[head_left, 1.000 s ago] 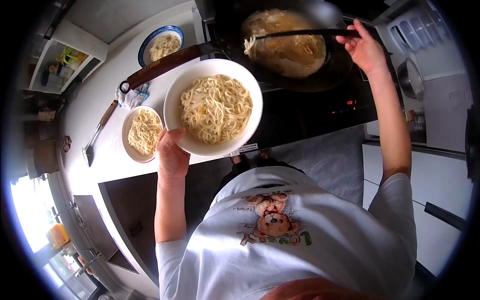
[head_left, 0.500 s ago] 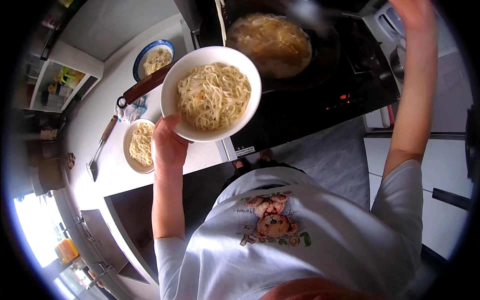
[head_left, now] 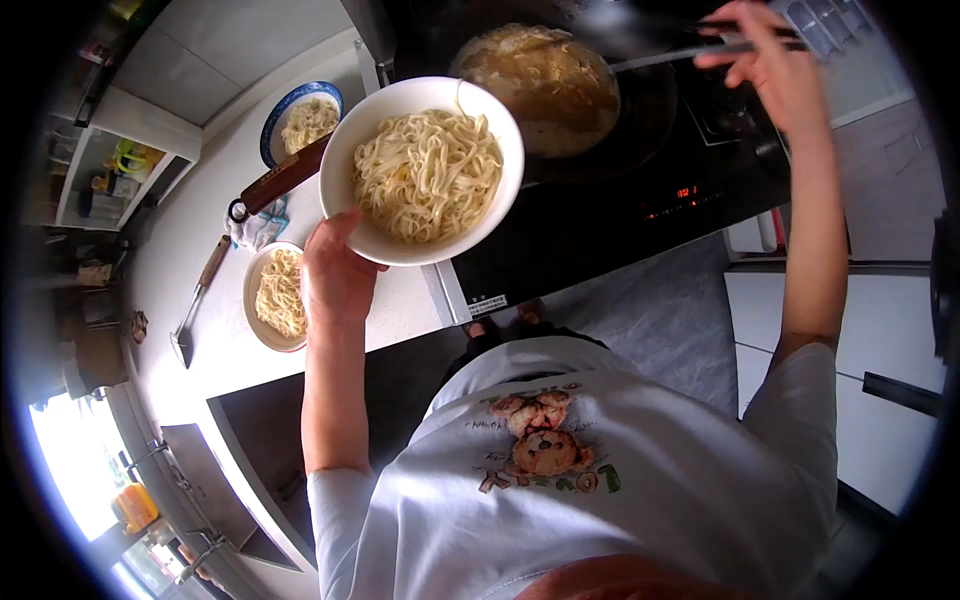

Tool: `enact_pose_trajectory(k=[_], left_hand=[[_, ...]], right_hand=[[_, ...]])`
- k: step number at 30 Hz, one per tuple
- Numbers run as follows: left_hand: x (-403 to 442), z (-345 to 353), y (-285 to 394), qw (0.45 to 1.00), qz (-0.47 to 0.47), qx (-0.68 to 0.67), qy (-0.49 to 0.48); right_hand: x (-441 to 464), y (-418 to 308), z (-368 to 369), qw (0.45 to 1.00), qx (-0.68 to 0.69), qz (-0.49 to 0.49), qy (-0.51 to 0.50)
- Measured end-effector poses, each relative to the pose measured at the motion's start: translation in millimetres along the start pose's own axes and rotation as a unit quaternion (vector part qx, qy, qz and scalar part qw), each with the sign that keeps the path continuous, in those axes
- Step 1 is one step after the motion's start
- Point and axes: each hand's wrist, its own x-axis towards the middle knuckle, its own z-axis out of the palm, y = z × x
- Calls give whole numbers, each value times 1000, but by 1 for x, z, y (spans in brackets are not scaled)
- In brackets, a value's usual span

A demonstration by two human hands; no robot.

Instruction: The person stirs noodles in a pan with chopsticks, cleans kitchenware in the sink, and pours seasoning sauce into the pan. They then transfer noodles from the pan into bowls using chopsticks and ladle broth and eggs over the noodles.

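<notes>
My left hand (head_left: 340, 268) grips the rim and side of a white bowl (head_left: 345, 225), holding it tilted toward me beside the wok. A mound of pale noodles (head_left: 428, 178) fills much of the bowl, with one strand over its far rim. At the upper right, my right hand (head_left: 775, 75) is closed around long thin sticks that look like chopsticks (head_left: 680, 55); motion smears them and their tips are unclear. They point left toward the wok (head_left: 640, 125), where cloudy brownish broth (head_left: 545, 85) shows. The wok's wooden handle (head_left: 285, 180) runs partly behind the bowl.
A blue-rimmed bowl (head_left: 268, 135) and a pale bowl (head_left: 262, 325), both with noodles, stand on the white counter (head_left: 400, 310). A wooden-handled spatula (head_left: 200, 290) and a cloth (head_left: 262, 226) lie nearby. The black stove (head_left: 580, 220) shows lit red digits.
My right hand has come down and left, bringing the sticks into view. The strands that hung beyond the bowl are gone from there, and the bowl has shifted slightly up.
</notes>
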Motion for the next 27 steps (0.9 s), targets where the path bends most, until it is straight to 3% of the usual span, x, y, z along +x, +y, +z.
enact_pose_trajectory(k=[2,7,16,19,22,27], left_hand=[[-6,3,2,1000,-2,-7,8],[-9,-20,-1,999,-9,-29,-14],[-21,-37,-3,999,10,-36,13],[-24,-39,-3,999,13,-39,23],[-26,-41,-3,999,10,-46,26],[-23,-45,-4,999,7,-48,24]], right_hand=[[-4,26,12,996,-68,50,-16],[10,67,42,997,-41,68,-4],[60,106,86,985,106,79,113],[65,113,95,978,164,74,108],[66,118,98,972,168,121,115],[69,124,87,938,286,177,85]])
